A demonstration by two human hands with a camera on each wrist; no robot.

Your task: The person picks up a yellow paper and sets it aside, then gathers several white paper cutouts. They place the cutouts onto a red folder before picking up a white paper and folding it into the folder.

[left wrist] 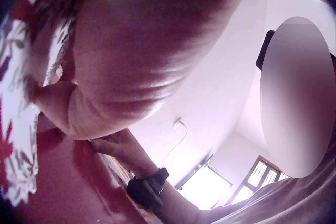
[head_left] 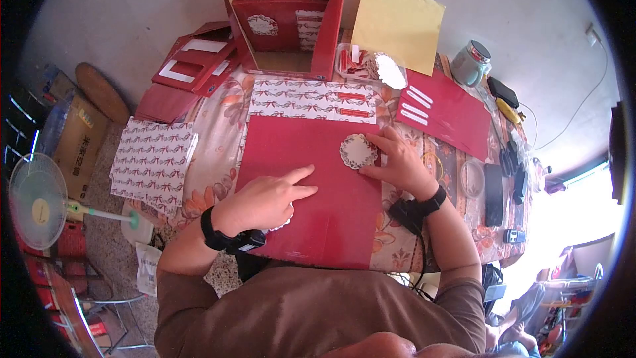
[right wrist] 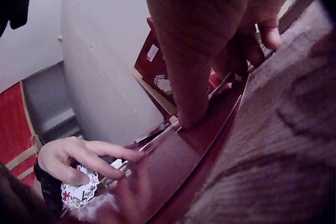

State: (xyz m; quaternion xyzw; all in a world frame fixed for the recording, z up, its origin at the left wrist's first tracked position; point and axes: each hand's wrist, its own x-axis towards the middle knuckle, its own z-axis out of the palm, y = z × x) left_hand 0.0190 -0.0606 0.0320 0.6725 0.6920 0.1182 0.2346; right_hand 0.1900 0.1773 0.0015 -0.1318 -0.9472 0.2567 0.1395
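A round paper doily (head_left: 358,151) lies on a big red sheet (head_left: 311,185), near its upper right corner, at the centre of the head view. The right hand (head_left: 397,162) is nearer, touching the doily's right edge with straight fingertips. The left hand (head_left: 265,202) lies lower left, forefingers stretched flat on the sheet, with a second doily (right wrist: 79,192) under its palm. The doily is round and the sheet's long side runs up the frame. Above it on the bench (head_left: 218,132) lie patterned paper (head_left: 311,101) and a red box (head_left: 285,20). Nothing stands between hands and doily.
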